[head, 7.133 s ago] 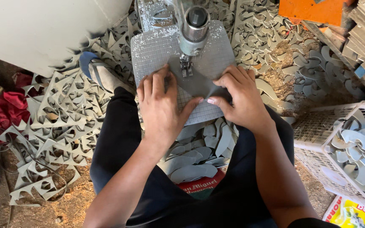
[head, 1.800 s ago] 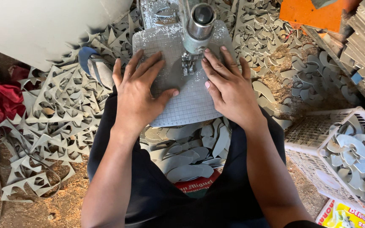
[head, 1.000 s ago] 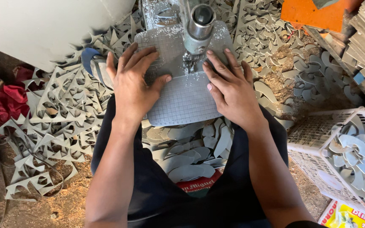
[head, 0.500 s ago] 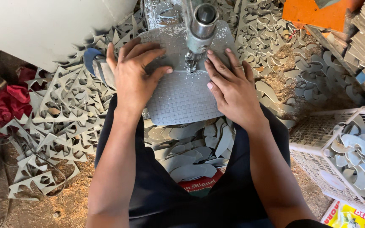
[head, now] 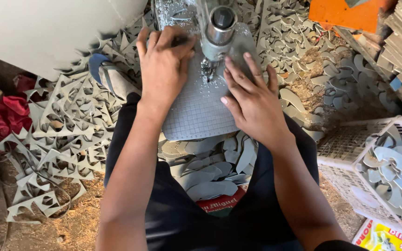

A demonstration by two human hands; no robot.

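- Left hand (head: 164,65): lies palm down on the upper left part of the grey sheet (head: 201,107), fingers together and slightly curled, pressing the sheet flat rather than gripping it; the fingertips reach almost to the machine head (head: 220,25).
- Right hand (head: 252,100): lies palm down on the right part of the sheet, fingers spread apart and straight, the tips just beside the punch (head: 208,74).
- Sheet: a textured grey piece with a fine grid pattern, lying on the tabletop under the machine head; its lower edge is free and overhangs a pile of cut shapes (head: 210,176) in the person's lap.
- Gap between the hands: narrow, taken up by the punch and bright chips around it.
- Left of the sheet: offcuts (head: 61,135) with jagged triangular edges cover the floor, touching one another; a red cloth (head: 3,116) lies at the far left.
- Right of the sheet: more grey scraps (head: 312,60) crowd the ground up to the sheet's edge.
- Lower right: a white basket (head: 345,153) holds curved grey pieces, well apart from the right hand.
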